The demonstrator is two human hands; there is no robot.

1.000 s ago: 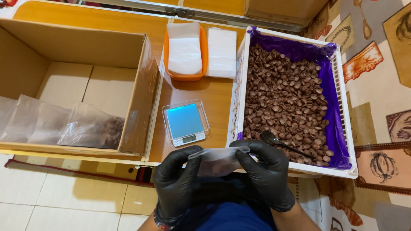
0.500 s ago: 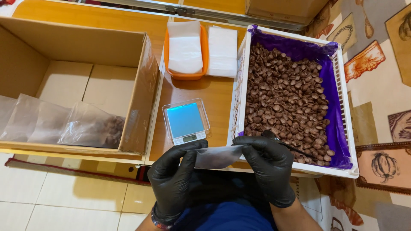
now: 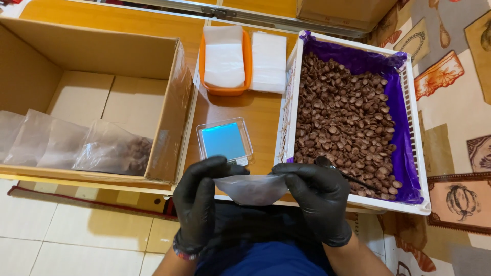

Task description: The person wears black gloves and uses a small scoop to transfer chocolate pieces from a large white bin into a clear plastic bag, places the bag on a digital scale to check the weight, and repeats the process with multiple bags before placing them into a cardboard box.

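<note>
Both of your hands wear smooth black gloves with a slight sheen, and between them you hold a small clear plastic bag [image 3: 251, 188], thin, soft and a little frosted. Your left hand [image 3: 198, 202] pinches its left top corner and your right hand [image 3: 318, 200] pinches its right top corner, so each grip is closed on the bag. The bag hangs just past the near edge of the wooden counter [image 3: 255, 115], over your lap, with its long axis running left to right and its rounded belly sagging toward you. Your right hand also has a thin dark tool [image 3: 343, 175] under it, its slim handle slanting out to the right over the crate. Just beyond your fingers sits a small square scale [image 3: 224, 141] with a glossy blue top under a clear cover. To the right, a white slatted plastic crate [image 3: 415, 153] lined with purple film holds a heap of small brown cup-shaped pieces [image 3: 342, 117]. To the left, an open cardboard box [image 3: 169, 112] holds filled clear bags [image 3: 110, 151]. Farther back, an orange tray [image 3: 225, 91] carries white sheets.
</note>
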